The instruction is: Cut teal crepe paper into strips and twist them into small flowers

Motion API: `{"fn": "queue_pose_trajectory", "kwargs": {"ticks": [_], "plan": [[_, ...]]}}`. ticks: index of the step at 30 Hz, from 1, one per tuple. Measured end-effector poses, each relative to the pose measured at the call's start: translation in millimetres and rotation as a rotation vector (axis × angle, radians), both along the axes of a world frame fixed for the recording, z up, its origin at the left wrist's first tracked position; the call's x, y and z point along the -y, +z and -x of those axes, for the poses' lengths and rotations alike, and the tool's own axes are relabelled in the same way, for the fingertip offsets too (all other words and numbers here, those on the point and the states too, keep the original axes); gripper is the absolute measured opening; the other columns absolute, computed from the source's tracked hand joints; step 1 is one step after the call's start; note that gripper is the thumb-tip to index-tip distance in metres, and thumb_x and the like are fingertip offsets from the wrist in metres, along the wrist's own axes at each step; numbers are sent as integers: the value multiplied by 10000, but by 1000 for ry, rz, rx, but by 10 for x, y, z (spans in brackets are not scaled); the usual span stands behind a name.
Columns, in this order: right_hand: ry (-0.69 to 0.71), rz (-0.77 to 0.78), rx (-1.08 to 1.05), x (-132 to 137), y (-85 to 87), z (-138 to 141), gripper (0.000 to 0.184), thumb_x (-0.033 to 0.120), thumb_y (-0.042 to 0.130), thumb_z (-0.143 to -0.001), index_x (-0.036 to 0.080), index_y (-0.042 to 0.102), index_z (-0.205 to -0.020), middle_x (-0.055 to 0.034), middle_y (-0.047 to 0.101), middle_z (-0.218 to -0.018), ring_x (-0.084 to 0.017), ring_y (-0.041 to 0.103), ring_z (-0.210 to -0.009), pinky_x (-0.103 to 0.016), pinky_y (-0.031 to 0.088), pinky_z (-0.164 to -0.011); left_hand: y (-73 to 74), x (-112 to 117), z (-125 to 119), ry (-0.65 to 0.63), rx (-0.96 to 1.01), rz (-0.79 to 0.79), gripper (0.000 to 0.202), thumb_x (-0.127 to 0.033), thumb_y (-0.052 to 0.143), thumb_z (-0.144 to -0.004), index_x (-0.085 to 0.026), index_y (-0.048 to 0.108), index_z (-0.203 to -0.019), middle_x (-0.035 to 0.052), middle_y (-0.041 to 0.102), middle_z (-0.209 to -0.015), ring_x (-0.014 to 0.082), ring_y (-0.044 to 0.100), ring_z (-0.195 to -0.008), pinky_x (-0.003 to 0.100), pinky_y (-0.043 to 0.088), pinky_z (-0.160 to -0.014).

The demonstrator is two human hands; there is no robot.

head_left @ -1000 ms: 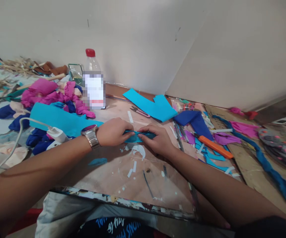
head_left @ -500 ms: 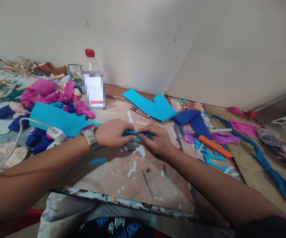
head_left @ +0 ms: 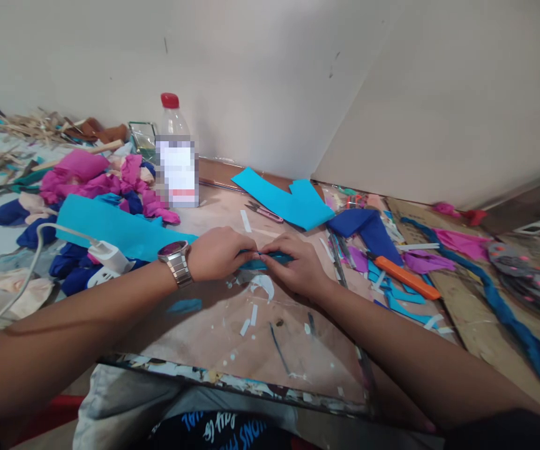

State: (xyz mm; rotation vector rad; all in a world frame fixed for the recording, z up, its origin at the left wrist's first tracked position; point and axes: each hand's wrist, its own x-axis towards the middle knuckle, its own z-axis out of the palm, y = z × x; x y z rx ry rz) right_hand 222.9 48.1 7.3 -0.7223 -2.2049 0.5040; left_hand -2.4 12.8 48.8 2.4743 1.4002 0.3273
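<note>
My left hand (head_left: pixel 216 253) and my right hand (head_left: pixel 295 262) meet over a glass-topped work board (head_left: pixel 232 337). Both pinch a narrow strip of turquoise crepe paper (head_left: pixel 254 264) that lies between their fingertips, pressed against the board. The fingers of each hand are curled closed on the strip. A metal watch (head_left: pixel 175 261) is on my left wrist. Most of the strip is hidden under the fingers.
A red-capped plastic bottle (head_left: pixel 175 156) stands behind the hands. Turquoise sheets (head_left: pixel 110 226), pink and dark blue crepe scraps (head_left: pixel 96 181) lie left, with a white plug and cable (head_left: pixel 105 255). Thread snips (head_left: pixel 264 211), an orange cutter (head_left: pixel 405 278) and a blue braid (head_left: pixel 509 319) lie right.
My left hand has shifted slightly right along the strip, closer to my right hand. The strip looks narrower and more tightly gathered between the fingertips.
</note>
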Motion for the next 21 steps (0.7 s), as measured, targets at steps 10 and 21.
{"fn": "queue_pose_trajectory", "kwargs": {"ticks": [10,21], "plan": [[50,-38,2,-10,13,-18,48,254,745,-915,253,778,-951,-45,805,-889,-221,738,-848,-373,564,-799,47,7,20,-4,28,75,253,-290,559,-978,-196,789,-1028,61,795,-877,216,692,-766,307,373,-665],[64,-97,-35,-3,27,-5,108,183,694,-913,248,778,-935,-44,804,-869,-213,740,-830,-382,563,-812,149,24,29,-37,93,173,310,-145,506,-874,-172,763,-1044,58,790,-951,202,665,-803,314,399,-703]]}}
